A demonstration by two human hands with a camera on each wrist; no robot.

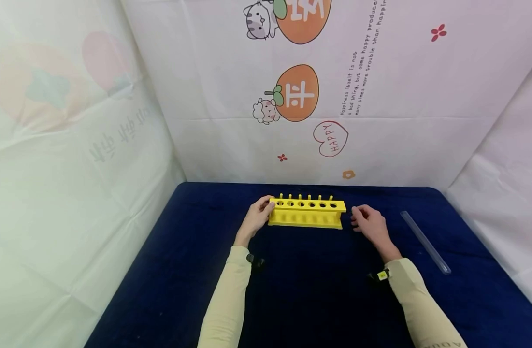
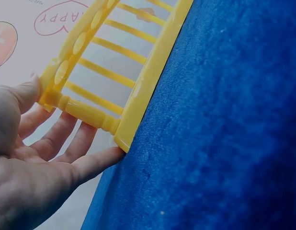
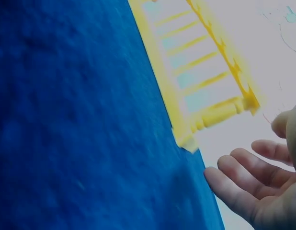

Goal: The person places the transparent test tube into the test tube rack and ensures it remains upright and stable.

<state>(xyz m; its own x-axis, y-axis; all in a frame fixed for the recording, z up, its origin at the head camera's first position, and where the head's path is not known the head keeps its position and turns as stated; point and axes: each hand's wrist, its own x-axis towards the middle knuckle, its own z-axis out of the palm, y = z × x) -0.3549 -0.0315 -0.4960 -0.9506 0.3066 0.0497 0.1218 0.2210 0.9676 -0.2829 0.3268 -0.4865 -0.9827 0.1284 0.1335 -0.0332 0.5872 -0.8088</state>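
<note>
A yellow test tube rack (image 1: 307,219) stands on the dark blue cloth, with a row of round holes in its top bar and short pegs behind. The left hand (image 1: 256,217) grips the rack's left end. In the left wrist view, the thumb lies at the top bar and the fingers (image 2: 66,127) reach round the end post. Just off the rack's right end is the right hand (image 1: 370,223), apart from it. In the right wrist view its fingers (image 3: 248,175) are loosely bent with nothing between them.
A long clear tube (image 1: 425,243) lies slantwise on the blue table (image 1: 318,299), to the right of the right hand. White printed cloth (image 1: 231,145) hangs behind the table, and white cloth (image 1: 74,208) also stands along both sides.
</note>
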